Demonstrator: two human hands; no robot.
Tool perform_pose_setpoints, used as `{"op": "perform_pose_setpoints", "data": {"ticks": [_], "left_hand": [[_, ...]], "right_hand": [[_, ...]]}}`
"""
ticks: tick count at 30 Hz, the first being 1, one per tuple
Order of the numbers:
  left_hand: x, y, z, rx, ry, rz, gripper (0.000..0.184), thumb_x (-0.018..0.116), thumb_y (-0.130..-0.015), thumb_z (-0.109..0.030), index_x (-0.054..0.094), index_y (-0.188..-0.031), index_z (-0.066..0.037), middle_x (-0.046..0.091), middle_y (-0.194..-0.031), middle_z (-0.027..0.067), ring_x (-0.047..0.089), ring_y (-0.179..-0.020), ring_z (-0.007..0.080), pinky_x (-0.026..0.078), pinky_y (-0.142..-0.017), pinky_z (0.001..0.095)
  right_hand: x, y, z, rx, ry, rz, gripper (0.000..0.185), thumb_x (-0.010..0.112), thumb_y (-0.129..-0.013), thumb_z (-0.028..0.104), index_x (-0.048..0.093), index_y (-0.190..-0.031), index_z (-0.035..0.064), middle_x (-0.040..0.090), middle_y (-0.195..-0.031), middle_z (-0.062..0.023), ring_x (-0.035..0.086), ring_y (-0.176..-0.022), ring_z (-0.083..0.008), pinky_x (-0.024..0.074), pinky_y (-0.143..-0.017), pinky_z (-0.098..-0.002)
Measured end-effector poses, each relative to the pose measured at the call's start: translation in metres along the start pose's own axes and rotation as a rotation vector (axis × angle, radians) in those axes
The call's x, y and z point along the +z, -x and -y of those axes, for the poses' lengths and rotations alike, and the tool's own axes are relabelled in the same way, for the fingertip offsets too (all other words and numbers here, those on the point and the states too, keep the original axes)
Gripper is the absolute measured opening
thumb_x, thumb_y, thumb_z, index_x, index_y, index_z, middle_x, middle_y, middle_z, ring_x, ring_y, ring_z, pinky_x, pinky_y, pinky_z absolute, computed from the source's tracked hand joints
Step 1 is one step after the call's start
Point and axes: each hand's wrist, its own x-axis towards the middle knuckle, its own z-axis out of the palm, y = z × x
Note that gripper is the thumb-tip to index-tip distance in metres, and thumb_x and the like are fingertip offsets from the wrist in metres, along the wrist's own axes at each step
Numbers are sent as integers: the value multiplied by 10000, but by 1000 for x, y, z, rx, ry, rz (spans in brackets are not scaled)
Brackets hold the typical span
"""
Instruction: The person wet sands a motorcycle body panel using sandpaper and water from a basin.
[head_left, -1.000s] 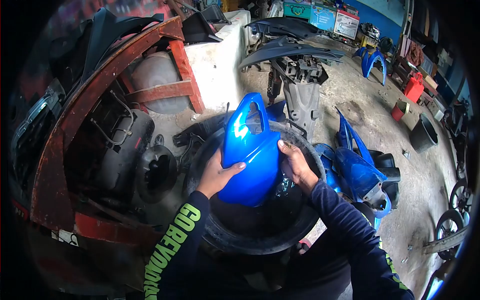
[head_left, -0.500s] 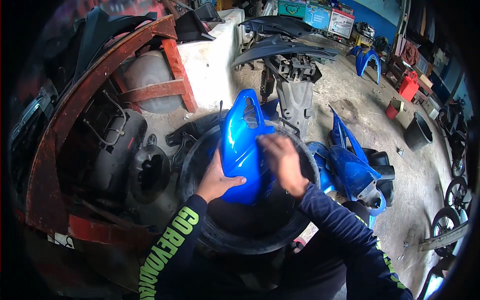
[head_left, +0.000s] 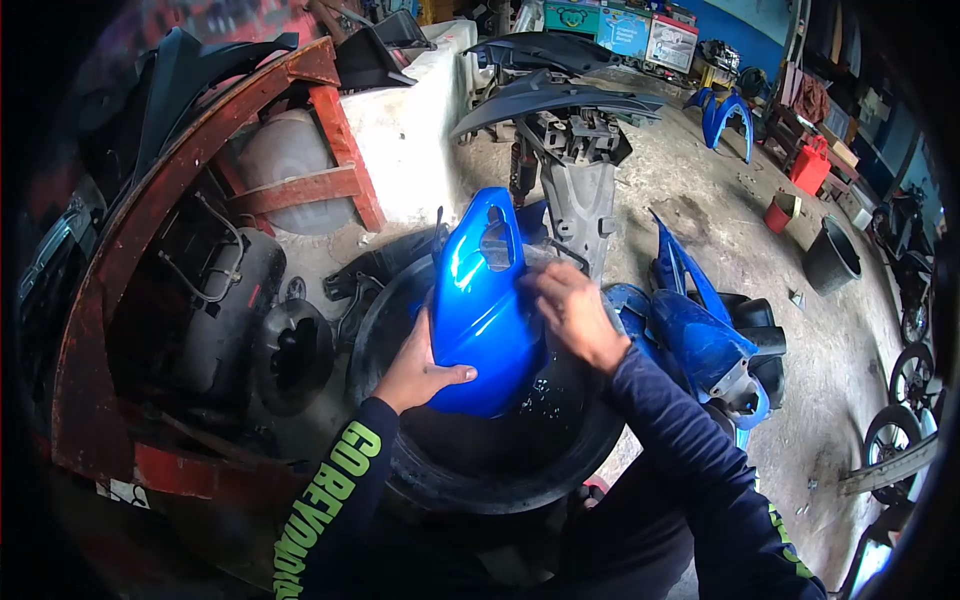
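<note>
A glossy blue motorcycle body panel [head_left: 485, 330] with a cut-out near its top stands upright over a large black tub [head_left: 400, 470]. My left hand [head_left: 415, 367] grips its lower left edge, thumb across the front and the other fingers hidden behind. At the panel's right edge is my right hand [head_left: 578, 312], its fingers curled in. Whatever those fingers may hold does not show. Shiny droplets or bubbles show in the dark tub, just right of the panel's lower edge.
More blue panels [head_left: 700, 335] lie on the floor to the right. A motorcycle frame [head_left: 580, 190] stands behind the tub, and a red-brown wooden frame [head_left: 90, 330] with a tank is at left. A dark bucket [head_left: 832, 255] and red container [head_left: 810, 166] stand farther right.
My right hand has shifted slightly down and right along the panel's right edge, and its fingers have curled in more. My left hand keeps its grip. The view has shifted slightly.
</note>
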Motion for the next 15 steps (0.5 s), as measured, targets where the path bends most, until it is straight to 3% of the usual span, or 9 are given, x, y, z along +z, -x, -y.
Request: {"op": "perform_pose_setpoints", "data": {"ticks": [3,5,7,9,11,13,14,15], "left_hand": [[-1,-2,0,48,36,10,1242,851,-715,24,7,-1623,-54,250,-1610,129,290,-1473,240,297,-1201,411],[-4,0,5,66,-31,-9,1245,854,-714,21,6,-1624,-52,250,-1612,128,287,-1475,239,293,-1202,407],[-3,3,3,62,4,1,1243,853,-716,20,8,-1624,-52,249,-1613,127,287,-1474,238,292,-1202,406],[0,2,2,62,41,16,1240,853,-717,19,10,-1624,-52,248,-1613,126,287,-1474,236,292,-1202,405],[0,4,2,68,68,1,1236,853,-723,11,9,-1623,-51,259,-1609,125,292,-1472,233,295,-1200,405],[-3,3,0,36,39,-5,1235,855,-724,8,10,-1623,-51,265,-1607,125,295,-1470,233,295,-1200,404],[-2,2,-1,5,15,-4,1235,856,-724,5,12,-1623,-51,272,-1604,125,297,-1469,233,295,-1199,403],[-2,1,1,8,16,-2,1235,856,-724,5,12,-1623,-51,272,-1604,125,297,-1469,233,295,-1199,403]], "right_hand": [[4,9,20,-257,-43,59,343,655,-793,-1,685,-1132,42,653,-1169,-150,609,-1126,-360,499,-1002,-437],[0,3,-6,-2,-11,-14,342,653,-794,-8,681,-1132,36,654,-1169,-152,609,-1138,-358,491,-1019,-438],[-3,1,-4,-21,-1,-7,342,645,-799,-10,681,-1137,32,655,-1178,-150,610,-1141,-354,493,-1018,-434],[6,8,21,-232,23,-2,341,627,-813,-15,681,-1147,30,656,-1172,-148,610,-1131,-358,496,-1009,-433],[9,6,13,-206,-42,-9,354,628,-807,-21,682,-1153,33,657,-1165,-140,609,-1130,-357,497,-1007,-434],[4,-7,-5,9,-41,-55,320,689,-808,46,680,-1127,41,644,-1152,-148,589,-1110,-364,503,-970,-442],[6,-3,1,35,7,-61,313,663,-821,33,680,-1133,42,646,-1151,-140,592,-1105,-363,502,-967,-433],[7,5,10,-77,31,-96,325,622,-837,13,679,-1155,39,649,-1143,-153,591,-1110,-369,500,-969,-427]]}}
